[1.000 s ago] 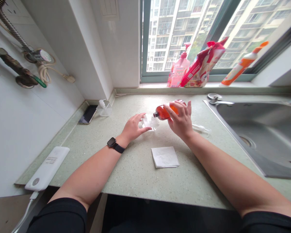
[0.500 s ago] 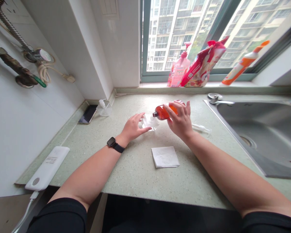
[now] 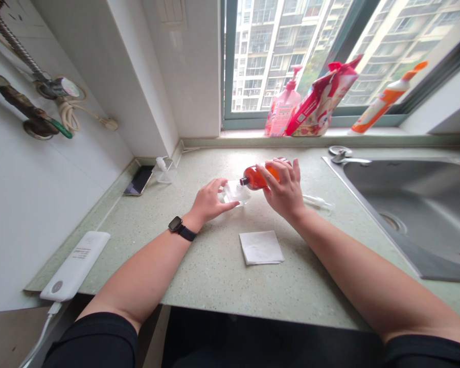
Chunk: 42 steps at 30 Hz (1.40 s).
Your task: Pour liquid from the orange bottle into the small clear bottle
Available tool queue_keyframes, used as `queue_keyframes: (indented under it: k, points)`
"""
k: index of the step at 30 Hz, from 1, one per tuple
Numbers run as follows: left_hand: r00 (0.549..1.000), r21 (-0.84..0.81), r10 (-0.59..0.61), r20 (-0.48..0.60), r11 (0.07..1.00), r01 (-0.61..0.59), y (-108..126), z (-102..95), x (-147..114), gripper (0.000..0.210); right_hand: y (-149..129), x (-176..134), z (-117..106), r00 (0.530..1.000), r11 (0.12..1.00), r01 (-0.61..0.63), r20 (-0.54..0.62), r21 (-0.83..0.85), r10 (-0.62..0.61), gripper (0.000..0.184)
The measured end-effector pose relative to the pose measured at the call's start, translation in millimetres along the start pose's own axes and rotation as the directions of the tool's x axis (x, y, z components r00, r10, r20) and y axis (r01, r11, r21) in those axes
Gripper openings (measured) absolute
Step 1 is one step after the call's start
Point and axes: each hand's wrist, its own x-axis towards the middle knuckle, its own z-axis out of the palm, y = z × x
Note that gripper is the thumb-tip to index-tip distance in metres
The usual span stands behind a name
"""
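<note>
Folded square of white paper [image 3: 261,248], the landmark: is lying flat on the pale green speckled countertop [image 3: 199,278].

Clear, square-sided plastic bottle with threaded neck [image 3: 238,195]: is sitting beyond the paper, slightly left of it.

Left hand [image 3: 210,202]: is curving half open, with thumb and fingers holding the clear bottle from either side.

Rounded bottle of orange-red liquid with dark neck [image 3: 256,178]: is tilting almost horizontally beyond the paper, its neck pointing left at the clear bottle's neck; whether they are touching cannot be told.

Right hand [image 3: 285,186]: is closing around the orange-red bottle's body.

Slender clear plastic piece [image 3: 318,203]: is lying beyond the paper, to its right, near the right wrist.

Black-screened phone [image 3: 139,180]: is resting far left of the paper, beyond it.

Steel sink [image 3: 417,214]: is occupying the area well right of the paper.
</note>
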Motion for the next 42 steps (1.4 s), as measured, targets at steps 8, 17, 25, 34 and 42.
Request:
queue_keyframes:
  k: [8,17,25,34,42]
  points:
    - [0.998,-0.052,0.016,-0.059,0.998,-0.019,1.7,-1.9,0.4,0.069,1.5,0.7,0.7,0.999,0.999,-0.03,-0.019,0.019,0.03,0.087]
    - [0.995,-0.235,-0.058,-0.079,0.971,0.038,-0.8,-0.6,3.2,0.07,1.1,1.7,5.1,0.985,0.971,-0.163,-0.022,0.176,0.17,0.074]
    - [0.98,-0.387,-0.2,-0.018,0.905,0.177,-6.8,3.0,6.1,0.08,10.7,5.0,7.6,0.943,0.871,-0.313,0.013,0.378,0.333,0.074]
    - [0.938,-0.567,-0.346,0.006,0.772,0.288,-14.4,2.3,12.9,0.086,39.3,8.5,11.2,0.784,0.575,-0.552,0.143,0.604,0.604,0.075]
    - [0.938,-0.517,-0.345,-0.034,0.81,0.279,-18.5,2.1,13.3,0.083,79.9,16.3,-1.4,0.68,0.432,-0.596,0.14,0.677,0.72,0.077]
